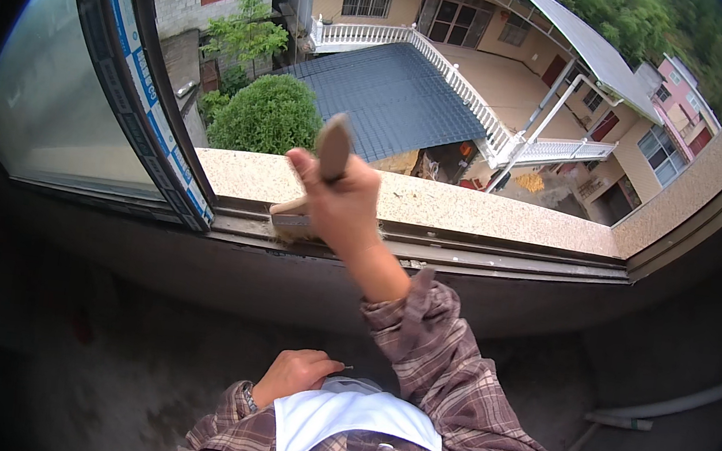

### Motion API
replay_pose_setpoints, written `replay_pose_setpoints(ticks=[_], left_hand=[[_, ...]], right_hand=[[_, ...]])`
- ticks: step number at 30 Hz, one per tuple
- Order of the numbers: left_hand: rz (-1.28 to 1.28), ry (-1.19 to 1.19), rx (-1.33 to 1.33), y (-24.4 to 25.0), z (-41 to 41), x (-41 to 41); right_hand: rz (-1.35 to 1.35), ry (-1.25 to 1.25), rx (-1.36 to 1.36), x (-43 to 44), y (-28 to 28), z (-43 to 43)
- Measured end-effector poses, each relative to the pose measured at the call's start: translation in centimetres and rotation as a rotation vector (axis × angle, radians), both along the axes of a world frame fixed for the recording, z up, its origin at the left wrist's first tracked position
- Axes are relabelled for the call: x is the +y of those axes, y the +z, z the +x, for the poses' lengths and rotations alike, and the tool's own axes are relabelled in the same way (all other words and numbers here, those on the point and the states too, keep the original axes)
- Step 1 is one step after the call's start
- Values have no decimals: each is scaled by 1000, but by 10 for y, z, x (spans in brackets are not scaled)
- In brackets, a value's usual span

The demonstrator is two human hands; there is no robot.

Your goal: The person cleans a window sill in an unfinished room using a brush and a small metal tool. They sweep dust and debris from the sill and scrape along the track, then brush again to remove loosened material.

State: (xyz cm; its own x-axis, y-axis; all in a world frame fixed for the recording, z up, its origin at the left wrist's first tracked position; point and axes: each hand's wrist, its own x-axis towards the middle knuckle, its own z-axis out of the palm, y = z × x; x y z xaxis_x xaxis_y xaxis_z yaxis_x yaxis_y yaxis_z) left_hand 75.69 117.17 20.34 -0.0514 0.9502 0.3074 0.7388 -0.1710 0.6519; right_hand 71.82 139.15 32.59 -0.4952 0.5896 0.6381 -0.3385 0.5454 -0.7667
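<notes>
My right hand [345, 203] grips the wooden handle of a flat bristle brush [295, 219] over the window's lower sliding track [464, 254]. The handle's end points up toward me. The pale bristles sit down in the track near the foot of the sliding sash [148, 101], and my fingers hide part of the brush. Close to my body, my left hand [296, 373] is curled, with a small thin object [348, 367], perhaps a screw, sticking out between thumb and fingers. A plaid sleeve covers each arm.
Frosted glass [61, 98] fills the sash at left, its frame edged with blue-and-white protective film [141, 77]. Outside the opening runs a speckled stone sill [503, 208], with a drop to a courtyard beyond. Grey pipes [682, 399] lie at lower right.
</notes>
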Motion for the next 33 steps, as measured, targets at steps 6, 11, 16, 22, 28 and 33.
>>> replay_pose_setpoints(ticks=[6,11,16,22,28,33], left_hand=[[64,184,-47,-15,-4,-28],[82,292,-45,-36,-10,-39],[62,184,-20,-27,-15,-27],[27,-110,5,-8,-6,18],[27,-71,-29,-2,-5,14],[78,183,-62,-38,-14,-24]], right_hand=[[-19,-267,191,98,32,116],[34,-406,-157,139,10,225],[-16,-400,-130,97,-10,176],[-21,-102,41,10,0,63],[-188,-327,213,49,32,104],[30,-561,-82,103,28,203]])
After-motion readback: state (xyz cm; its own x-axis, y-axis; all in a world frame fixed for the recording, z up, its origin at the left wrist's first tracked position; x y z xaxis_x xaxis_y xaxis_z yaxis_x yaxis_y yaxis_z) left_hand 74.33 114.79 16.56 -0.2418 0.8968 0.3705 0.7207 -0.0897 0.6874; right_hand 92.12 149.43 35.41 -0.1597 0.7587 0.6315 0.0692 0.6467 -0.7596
